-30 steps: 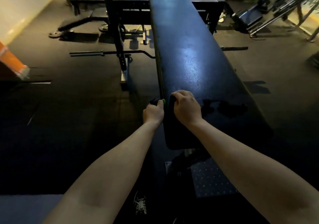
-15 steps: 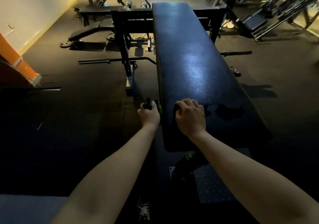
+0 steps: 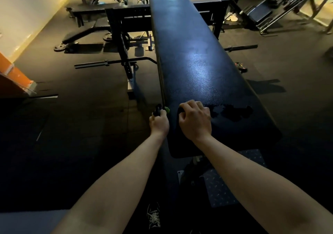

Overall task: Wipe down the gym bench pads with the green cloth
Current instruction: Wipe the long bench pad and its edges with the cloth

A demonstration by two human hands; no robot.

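1. Dim gym floor, with a long black bench pad [image 3: 194, 68] running away from the camera.
2. Left hand [image 3: 159, 124] off the pad's left edge, grip curled round a small dark object [image 3: 157, 111] with a bright green tip [image 3: 167, 109]; too dark to tell what it is.
3. Right hand [image 3: 195, 121] on top of the pad near the left edge, fingers curled under, knuckles up.
4. Something dark bunched beneath those fingers [image 3: 180, 109]; cannot tell whether it is the green cloth, or where that cloth lies.
5. Dark wet-looking patches [image 3: 234, 111] on the pad just right of the right hand.
6. Barbell [image 3: 115, 62] on the floor to the left, beside a black rack upright [image 3: 122, 50].
7. Second barbell end [image 3: 241, 47] on the floor to the right.
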